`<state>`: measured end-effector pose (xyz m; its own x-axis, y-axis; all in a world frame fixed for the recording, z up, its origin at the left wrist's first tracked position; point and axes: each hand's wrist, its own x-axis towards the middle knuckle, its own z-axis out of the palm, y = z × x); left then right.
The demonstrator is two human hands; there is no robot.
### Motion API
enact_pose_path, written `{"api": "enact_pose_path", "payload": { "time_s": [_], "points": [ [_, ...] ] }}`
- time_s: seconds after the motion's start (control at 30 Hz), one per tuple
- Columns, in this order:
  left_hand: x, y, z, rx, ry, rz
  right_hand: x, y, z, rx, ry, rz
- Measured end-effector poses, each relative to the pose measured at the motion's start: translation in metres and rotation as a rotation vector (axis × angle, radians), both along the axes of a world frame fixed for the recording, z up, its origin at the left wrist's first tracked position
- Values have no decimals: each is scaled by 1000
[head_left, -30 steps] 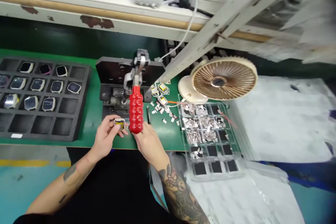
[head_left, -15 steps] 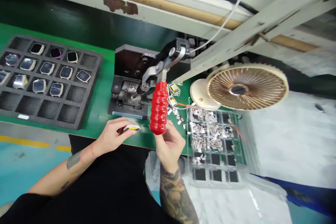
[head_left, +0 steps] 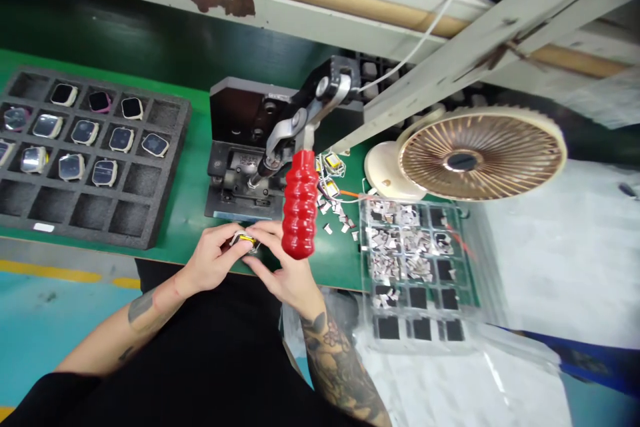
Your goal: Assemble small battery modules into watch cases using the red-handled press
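My left hand [head_left: 211, 259] pinches a smartwatch case [head_left: 245, 240] by its left side, just in front of the press. The case is light-coloured, and a yellow part shows on it. From the other side, the thumb and fingers of my right hand [head_left: 290, 277] close on the same case, hiding part of it. The red ribbed handle [head_left: 299, 207] of the toggle press hangs above my right hand and covers some of its fingers. Behind my hands stands the black press base [head_left: 217, 207], its plunger [head_left: 257, 177] pointing down at the metal fixture.
To the left, a grey foam tray [head_left: 165, 193] holds several smartwatches. Loose small white pieces [head_left: 340, 213] and yellow parts with wires [head_left: 333, 163] lie right of the press. Farther right are a clear compartment tray [head_left: 369, 313] and a fan [head_left: 480, 153].
My right hand has moved left from under the red handle to the watch case and now grips it. My left hand still holds the case. The view has shifted slightly.
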<state>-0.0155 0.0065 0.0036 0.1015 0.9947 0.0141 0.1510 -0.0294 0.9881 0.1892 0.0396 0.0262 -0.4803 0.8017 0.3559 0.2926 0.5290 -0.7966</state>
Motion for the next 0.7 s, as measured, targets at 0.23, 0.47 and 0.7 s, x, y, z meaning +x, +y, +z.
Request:
{"api": "enact_pose_path", "payload": {
  "time_s": [0.23,0.47,0.7],
  "points": [
    [-6,-1,-1,30,2,2,-6,-11,-9,248,-155,-15],
    [3,-3,7,-51,-340,199,35,-45,2,115,-88,-436],
    [7,0,19,-131,-126,146,139,-74,0,144,-302,-922]
  ]
}}
